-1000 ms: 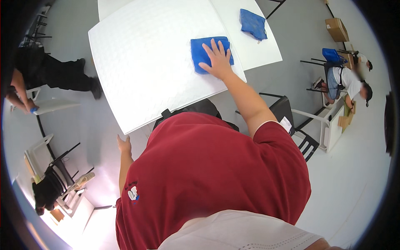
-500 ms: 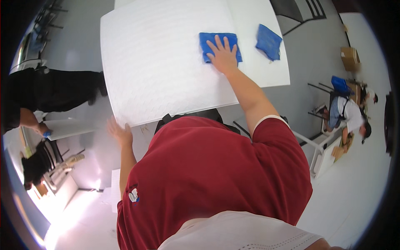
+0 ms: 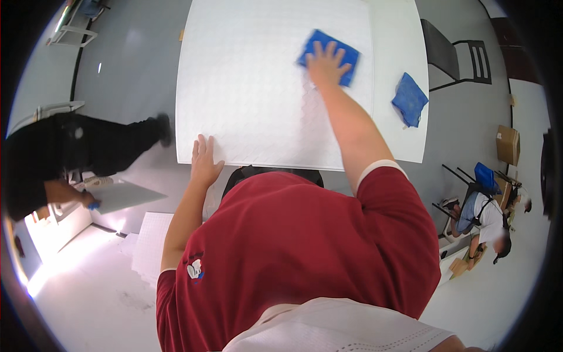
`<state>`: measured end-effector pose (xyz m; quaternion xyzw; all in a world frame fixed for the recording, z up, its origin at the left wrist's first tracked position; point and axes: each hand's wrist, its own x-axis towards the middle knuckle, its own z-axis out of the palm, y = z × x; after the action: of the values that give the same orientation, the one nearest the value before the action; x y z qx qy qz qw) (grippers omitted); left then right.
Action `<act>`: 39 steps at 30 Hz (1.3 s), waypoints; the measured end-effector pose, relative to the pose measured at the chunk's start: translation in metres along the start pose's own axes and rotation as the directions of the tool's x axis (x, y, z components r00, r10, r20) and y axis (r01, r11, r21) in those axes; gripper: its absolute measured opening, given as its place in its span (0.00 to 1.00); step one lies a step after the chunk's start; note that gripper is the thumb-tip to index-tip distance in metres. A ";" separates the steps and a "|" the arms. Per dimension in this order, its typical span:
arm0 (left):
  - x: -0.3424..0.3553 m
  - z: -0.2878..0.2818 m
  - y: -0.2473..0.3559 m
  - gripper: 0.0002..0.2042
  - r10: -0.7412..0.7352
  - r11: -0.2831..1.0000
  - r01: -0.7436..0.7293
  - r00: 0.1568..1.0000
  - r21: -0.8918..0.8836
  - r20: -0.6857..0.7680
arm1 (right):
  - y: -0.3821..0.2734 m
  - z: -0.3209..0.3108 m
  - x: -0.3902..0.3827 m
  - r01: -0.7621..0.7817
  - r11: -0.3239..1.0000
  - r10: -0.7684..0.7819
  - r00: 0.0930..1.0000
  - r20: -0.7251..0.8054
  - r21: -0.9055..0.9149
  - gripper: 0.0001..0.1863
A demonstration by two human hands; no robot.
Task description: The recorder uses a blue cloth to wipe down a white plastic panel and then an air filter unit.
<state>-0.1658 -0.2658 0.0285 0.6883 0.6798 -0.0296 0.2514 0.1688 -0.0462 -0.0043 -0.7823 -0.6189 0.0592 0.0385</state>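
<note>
Stands at table point(image 3: 400, 35) cut off at far edge and hidden at left by panel point(image 3: 252, 82). Has worn cloth point(image 3: 410, 101) by right edge. Presses folded cloth point(image 3: 350, 55) near panel's right edge, covering its middle with spread right hand point(image 3: 325, 67). Rests empty left hand point(image 3: 205, 164) by near left corner.

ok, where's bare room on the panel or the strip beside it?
White panel: wide patch between its left edge and the blue cloth under the right hand, beyond the left hand. Tabletop strip: far part, past the second blue cloth. Crowded: panel's right side, with cloth, right hand and forearm.
</note>
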 end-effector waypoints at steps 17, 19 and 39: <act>0.009 -0.015 -0.011 0.40 0.205 0.938 -0.229 0.972 0.260 0.118 | 0.041 -0.012 -0.096 0.149 0.987 -0.150 0.989 -0.012 -0.067 0.27; 0.010 -0.020 -0.011 0.39 0.222 0.922 -0.255 0.965 0.291 0.141 | 0.083 -0.014 -0.112 0.011 0.993 -0.016 0.999 -0.038 -0.120 0.27; 0.025 -0.036 -0.015 0.33 0.301 0.861 -0.388 0.910 0.329 0.286 | 0.009 0.001 -0.225 0.310 0.939 -0.304 0.951 -0.058 0.153 0.28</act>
<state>-0.1889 -0.2294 0.0456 0.8268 0.4933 -0.1922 0.1902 0.1267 -0.2668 0.0034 -0.6715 -0.7258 0.0887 0.1203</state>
